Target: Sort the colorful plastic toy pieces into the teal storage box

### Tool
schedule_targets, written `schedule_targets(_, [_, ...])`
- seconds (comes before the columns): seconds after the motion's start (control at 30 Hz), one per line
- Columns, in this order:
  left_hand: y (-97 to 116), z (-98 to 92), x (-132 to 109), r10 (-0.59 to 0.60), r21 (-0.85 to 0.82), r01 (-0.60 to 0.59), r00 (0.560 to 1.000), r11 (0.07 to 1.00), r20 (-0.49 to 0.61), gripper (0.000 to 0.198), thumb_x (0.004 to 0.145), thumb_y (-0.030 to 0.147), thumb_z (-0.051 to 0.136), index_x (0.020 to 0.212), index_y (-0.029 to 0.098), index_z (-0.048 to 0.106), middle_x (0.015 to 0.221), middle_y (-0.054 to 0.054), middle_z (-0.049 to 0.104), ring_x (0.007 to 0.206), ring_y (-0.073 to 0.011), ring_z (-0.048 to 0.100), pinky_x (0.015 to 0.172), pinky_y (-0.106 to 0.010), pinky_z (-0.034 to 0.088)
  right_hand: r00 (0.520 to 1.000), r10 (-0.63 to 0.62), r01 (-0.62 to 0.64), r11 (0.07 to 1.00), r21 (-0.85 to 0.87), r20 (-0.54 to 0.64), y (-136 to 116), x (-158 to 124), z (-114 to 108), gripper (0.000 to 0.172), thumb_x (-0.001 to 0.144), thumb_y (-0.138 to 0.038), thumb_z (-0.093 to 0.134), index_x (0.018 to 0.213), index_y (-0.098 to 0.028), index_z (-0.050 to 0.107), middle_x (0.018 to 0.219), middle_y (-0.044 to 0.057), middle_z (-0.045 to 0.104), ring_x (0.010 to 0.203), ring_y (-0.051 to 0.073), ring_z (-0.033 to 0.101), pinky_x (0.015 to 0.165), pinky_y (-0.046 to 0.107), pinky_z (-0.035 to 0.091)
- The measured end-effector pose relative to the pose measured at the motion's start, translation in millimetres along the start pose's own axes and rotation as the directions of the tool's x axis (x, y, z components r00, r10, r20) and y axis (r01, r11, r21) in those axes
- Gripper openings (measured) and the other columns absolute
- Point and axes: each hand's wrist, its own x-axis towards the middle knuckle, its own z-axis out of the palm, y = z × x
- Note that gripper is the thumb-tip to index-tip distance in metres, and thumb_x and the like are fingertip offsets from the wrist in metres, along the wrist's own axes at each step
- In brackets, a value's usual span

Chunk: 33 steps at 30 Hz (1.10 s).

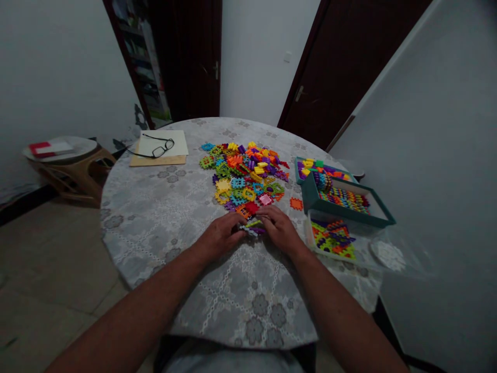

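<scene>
Near the middle of the table, my left hand (224, 235) and my right hand (280, 228) face each other and close on a small assembly of plastic pieces (253, 227). Yellow-green, purple and pale parts of it show between the fingers. Just beyond my fingertips lies a red piece (252, 207), beside an orange piece (243, 211). A large heap of colorful interlocking pieces (248, 176) spreads behind them. One orange square piece (296, 203) lies apart, right of the heap.
The round table (147, 202) has a patterned cloth. At right stand a teal box (349, 212) of colorful pieces, another behind it, and a clear container (334, 254). Black glasses (159, 151) rest on papers (176, 141) at left. A stool (72, 178) stands beyond.
</scene>
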Motion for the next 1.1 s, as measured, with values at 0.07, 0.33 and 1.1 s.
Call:
schedule_targets(0.07, [2,-0.4,0,-0.024,0.006,0.024,1.0,1.0,0.013,0.018,0.092,0.019,0.072,0.109,0.023,0.073,0.098,-0.002,0.076,0.084,-0.0183,0.069,0.085,-0.033,0.055,0.998,-0.069,0.068,0.993,-0.096,-0.006,4,2,3,0.033,0.101,-0.023,0.058,0.126,-0.027,0.079,0.137,0.011,0.07,0.131,0.025,0.064,0.116,0.044,0.05])
schedule_targets(0.33, [3,0.6,0,-0.056,0.037,0.055,0.998,0.998,0.026,0.034,0.092,0.017,0.071,0.125,0.024,0.071,0.109,-0.005,0.079,0.09,-0.0213,0.073,0.088,-0.036,0.056,0.996,0.054,-0.023,0.929,-0.369,0.073,4,12,15,0.033,0.099,-0.024,0.067,0.132,-0.027,0.073,0.141,0.012,0.067,0.127,0.03,0.064,0.107,0.042,0.054])
schedule_targets(1.1, [-7,4.7,0,0.002,0.091,0.002,0.999,0.996,-0.04,0.054,0.094,0.018,0.069,0.148,0.023,0.063,0.14,-0.013,0.073,0.127,-0.0293,0.07,0.112,-0.049,0.056,0.974,0.095,-0.096,0.995,-0.003,0.206,-12,-1,-11,0.025,0.099,-0.026,0.06,0.111,-0.022,0.082,0.103,0.005,0.081,0.095,0.022,0.073,0.087,0.035,0.052])
